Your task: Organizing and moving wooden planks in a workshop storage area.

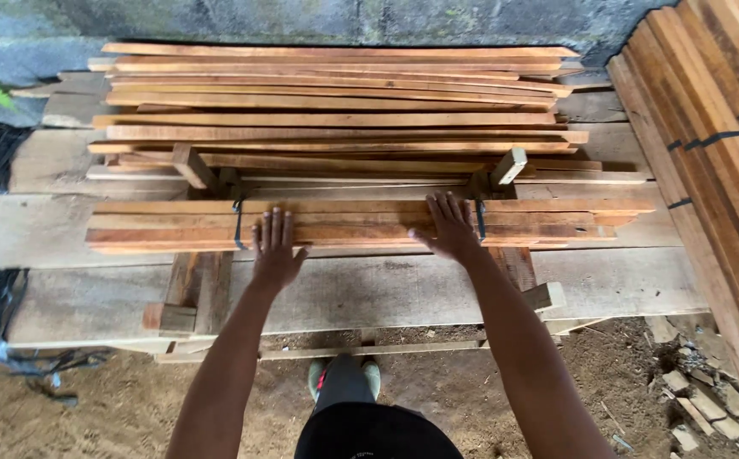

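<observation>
Presently both hands lie flat and unclenched on the strapped bundle of slats: left hand by the left black strap, right hand by the right. Bundle rests on plank table. I judge it stiff, heavyish; grip near straps.

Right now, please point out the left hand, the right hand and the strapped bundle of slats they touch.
left hand (276,251), head view, back of hand.
right hand (452,229), head view, back of hand.
strapped bundle of slats (352,223), head view, top face between hands.
</observation>
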